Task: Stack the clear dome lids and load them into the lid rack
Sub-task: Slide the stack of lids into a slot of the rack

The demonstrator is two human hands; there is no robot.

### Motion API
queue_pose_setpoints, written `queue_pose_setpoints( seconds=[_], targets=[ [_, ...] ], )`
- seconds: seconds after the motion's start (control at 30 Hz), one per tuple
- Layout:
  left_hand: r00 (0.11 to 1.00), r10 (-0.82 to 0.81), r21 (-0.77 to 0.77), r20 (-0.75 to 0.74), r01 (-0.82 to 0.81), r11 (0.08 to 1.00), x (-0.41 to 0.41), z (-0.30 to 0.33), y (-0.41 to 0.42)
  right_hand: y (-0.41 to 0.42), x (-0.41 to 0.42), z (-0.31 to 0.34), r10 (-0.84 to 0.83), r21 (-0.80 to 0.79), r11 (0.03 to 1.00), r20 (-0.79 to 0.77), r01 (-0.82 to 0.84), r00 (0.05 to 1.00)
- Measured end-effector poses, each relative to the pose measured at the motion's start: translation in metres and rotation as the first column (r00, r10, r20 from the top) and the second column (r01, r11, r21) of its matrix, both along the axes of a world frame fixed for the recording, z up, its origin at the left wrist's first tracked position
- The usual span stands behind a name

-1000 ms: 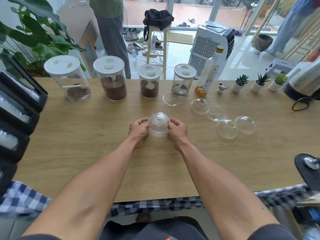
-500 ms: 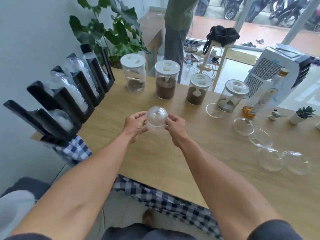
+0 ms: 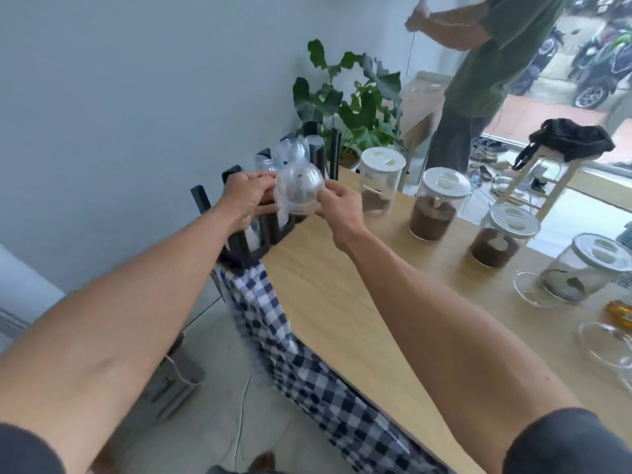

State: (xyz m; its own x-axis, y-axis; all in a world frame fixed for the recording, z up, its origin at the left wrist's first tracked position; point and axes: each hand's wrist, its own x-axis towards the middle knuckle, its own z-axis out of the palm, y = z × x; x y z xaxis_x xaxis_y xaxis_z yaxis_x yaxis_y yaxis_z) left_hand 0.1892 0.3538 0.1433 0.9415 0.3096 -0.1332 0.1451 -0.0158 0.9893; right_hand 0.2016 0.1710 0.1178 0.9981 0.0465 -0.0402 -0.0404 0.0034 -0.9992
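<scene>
Head-worn wide-angle view, looking forward and down along both outstretched forearms, tilted toward the left end of the wooden counter (image 3: 345, 302).

The single camera sits close above the arms, which enter from the bottom corners at 7 and 5 o'clock and meet just above frame centre, where the left hand (image 3: 244, 200) and right hand (image 3: 342, 210) hold a stack of dome lids (image 3: 299, 189) in front of the black lid rack (image 3: 270, 220). The counter runs diagonally from 11 o'clock down to 5 o'clock; its jars (image 3: 436, 203) line up toward 3 o'clock. A pale wall fills 9 to 12 o'clock, a leafy plant (image 3: 355, 100) stands at 12, and a standing person (image 3: 478, 73) is at 1 o'clock. Wide-lens bending curves the edges. No second view shares the scene.
</scene>
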Motion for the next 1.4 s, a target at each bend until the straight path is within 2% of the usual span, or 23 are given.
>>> queue_pose_setpoints(
  seconds=[0.17,0.27,0.47,0.6,0.73,0.87,1.07,1.2,1.4],
  targets=[
    [0.998,-0.022,0.036,-0.054,0.024,0.999,0.010,0.039,0.079,0.074,0.016,0.028,-0.028,-0.014,1.000,-0.032,0.027,0.999],
    [0.993,-0.063,0.074,-0.098,0.070,0.995,0.019,0.050,0.120,0.109,0.022,0.036,-0.043,-0.009,0.999,-0.114,0.042,0.993],
    [0.951,-0.209,0.287,-0.228,0.271,0.919,0.042,0.040,0.167,0.157,0.026,0.028,-0.111,-0.046,0.994,-0.334,0.102,0.936],
    [0.898,-0.299,0.312,-0.321,0.399,0.862,0.061,0.030,0.186,0.175,0.029,0.011,-0.176,-0.063,0.984,-0.420,0.165,0.890],
    [0.849,-0.368,0.262,-0.379,0.480,0.838,0.082,0.020,0.201,0.185,0.032,0.002,-0.211,-0.058,0.976,-0.474,0.209,0.855],
    [0.728,-0.443,0.187,-0.523,0.606,0.773,0.101,0.002,0.215,0.190,0.033,-0.013,-0.227,-0.075,0.972,-0.523,0.221,0.822],
    [0.640,-0.483,0.014,-0.598,0.610,0.792,0.120,-0.032,0.228,0.191,0.034,-0.037,-0.260,-0.107,0.964,-0.566,0.243,0.783],
    [0.617,-0.477,-0.024,-0.627,0.596,0.803,0.120,-0.054,0.232,0.195,0.037,-0.057,-0.288,-0.111,0.955,-0.586,0.277,0.757],
    [0.637,-0.475,-0.049,-0.607,0.566,0.823,0.116,-0.075,0.229,0.200,0.043,-0.077,-0.361,-0.164,0.930,-0.576,0.329,0.733]
  ],
)
